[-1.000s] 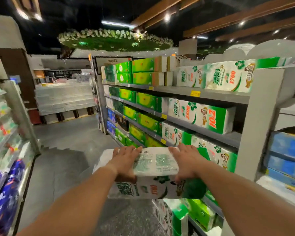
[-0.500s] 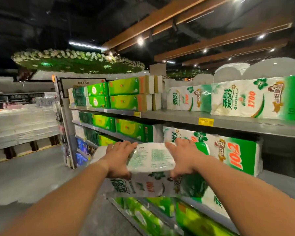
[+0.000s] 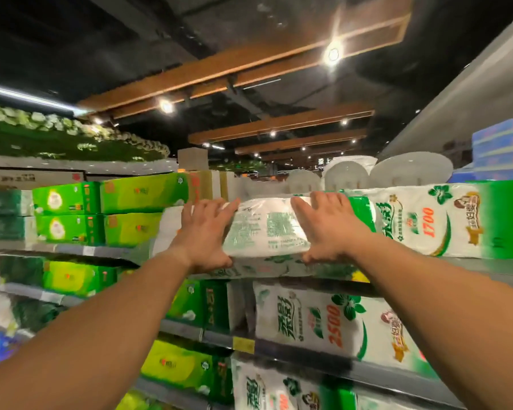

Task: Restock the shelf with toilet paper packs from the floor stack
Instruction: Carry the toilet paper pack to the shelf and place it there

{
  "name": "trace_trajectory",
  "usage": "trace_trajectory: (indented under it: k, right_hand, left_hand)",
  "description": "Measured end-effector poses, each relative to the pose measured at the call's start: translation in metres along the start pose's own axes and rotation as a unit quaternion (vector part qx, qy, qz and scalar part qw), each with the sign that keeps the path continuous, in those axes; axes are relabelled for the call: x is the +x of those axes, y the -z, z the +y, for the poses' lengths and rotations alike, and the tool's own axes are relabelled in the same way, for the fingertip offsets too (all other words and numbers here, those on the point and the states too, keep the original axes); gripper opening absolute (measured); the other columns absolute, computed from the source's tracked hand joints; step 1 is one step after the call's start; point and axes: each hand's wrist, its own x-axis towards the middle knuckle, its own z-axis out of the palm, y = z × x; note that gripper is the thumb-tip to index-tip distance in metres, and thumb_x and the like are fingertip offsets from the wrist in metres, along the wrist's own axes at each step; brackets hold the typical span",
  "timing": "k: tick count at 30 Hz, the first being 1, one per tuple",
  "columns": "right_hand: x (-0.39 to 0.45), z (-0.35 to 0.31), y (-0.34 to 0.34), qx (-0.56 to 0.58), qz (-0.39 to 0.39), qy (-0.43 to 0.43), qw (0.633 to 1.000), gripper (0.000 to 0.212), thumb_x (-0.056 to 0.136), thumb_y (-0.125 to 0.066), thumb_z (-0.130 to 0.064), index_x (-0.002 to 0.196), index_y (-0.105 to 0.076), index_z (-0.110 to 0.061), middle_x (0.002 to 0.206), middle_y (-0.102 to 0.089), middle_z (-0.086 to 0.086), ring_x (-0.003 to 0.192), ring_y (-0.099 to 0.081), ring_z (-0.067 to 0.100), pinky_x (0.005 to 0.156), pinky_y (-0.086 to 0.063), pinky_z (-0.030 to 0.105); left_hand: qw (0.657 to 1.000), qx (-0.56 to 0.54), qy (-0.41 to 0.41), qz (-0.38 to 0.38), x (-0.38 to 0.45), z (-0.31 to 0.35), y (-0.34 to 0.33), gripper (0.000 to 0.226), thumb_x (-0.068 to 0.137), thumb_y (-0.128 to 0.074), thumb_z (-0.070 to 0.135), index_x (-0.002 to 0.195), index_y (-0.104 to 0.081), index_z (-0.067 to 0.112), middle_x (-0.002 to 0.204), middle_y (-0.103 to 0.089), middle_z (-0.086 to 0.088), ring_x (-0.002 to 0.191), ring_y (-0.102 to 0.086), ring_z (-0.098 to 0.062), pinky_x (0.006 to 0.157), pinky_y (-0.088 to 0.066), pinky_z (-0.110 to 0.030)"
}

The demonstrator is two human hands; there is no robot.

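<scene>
The left hand point(image 3: 203, 232) and right hand point(image 3: 326, 226) each clamp an end of the toilet paper pack point(image 3: 267, 229), fingers spread over its top and thumbs underneath, likely to keep the soft bundle level. The pack sits at the top shelf's point(image 3: 486, 266) front edge, just beside the 1700 pack point(image 3: 433, 220), probably to slide into that row.

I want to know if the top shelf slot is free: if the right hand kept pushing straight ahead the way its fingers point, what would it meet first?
Probably the white rolls standing behind the held pack, past the right hand; depth is unclear.
</scene>
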Motion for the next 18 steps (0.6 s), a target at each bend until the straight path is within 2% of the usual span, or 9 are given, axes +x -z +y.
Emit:
trace_trajectory:
  k: [5, 8, 13, 18]
  right_hand:
    - [0.040, -0.004, -0.011, -0.022, 0.004, -0.055, 0.998, 0.114, 0.069, -0.083, -0.060, 0.153, -0.014, -0.025, 0.146, -0.031, 0.018, 0.139, -0.029, 0.038, 0.122, -0.014, 0.052]
    - [0.066, -0.001, -0.022, -0.037, 0.003, -0.070, 0.997, 0.110, 0.070, -0.081, -0.060, 0.152, -0.019, -0.025, 0.146, -0.032, 0.017, 0.137, -0.031, 0.038, 0.121, -0.015, 0.051]
    - [0.119, 0.016, -0.036, -0.056, -0.003, -0.068, 0.996, 0.107, 0.068, -0.080, -0.068, 0.150, -0.023, -0.028, 0.139, -0.038, 0.015, 0.134, -0.034, 0.037, 0.119, -0.019, 0.053]
    - [0.160, 0.036, -0.067, -0.033, -0.024, -0.100, 0.994, 0.110, 0.070, -0.081, -0.062, 0.153, -0.018, -0.029, 0.147, -0.033, 0.016, 0.140, -0.029, 0.038, 0.123, -0.014, 0.054]
  left_hand:
    - [0.998, -0.024, -0.038, 0.034, 0.058, -0.026, -0.034, 0.127, 0.063, -0.079, 0.053, 0.163, -0.005, 0.028, 0.164, -0.017, -0.009, 0.151, -0.011, -0.031, 0.124, -0.005, -0.058]
    - [0.997, -0.055, -0.045, 0.022, 0.091, -0.039, -0.057, 0.128, 0.067, -0.081, 0.051, 0.163, -0.001, 0.029, 0.166, -0.012, -0.009, 0.154, -0.007, -0.030, 0.125, 0.003, -0.059]
    - [0.994, -0.085, -0.063, 0.040, 0.136, -0.056, -0.083, 0.125, 0.068, -0.083, 0.050, 0.163, -0.005, 0.027, 0.164, -0.017, -0.009, 0.151, -0.012, -0.028, 0.125, -0.006, -0.055]
    - [0.993, -0.069, -0.084, 0.037, 0.190, -0.067, -0.108, 0.126, 0.066, -0.084, 0.051, 0.162, -0.005, 0.029, 0.163, -0.019, -0.008, 0.151, -0.013, -0.029, 0.124, -0.007, -0.057]
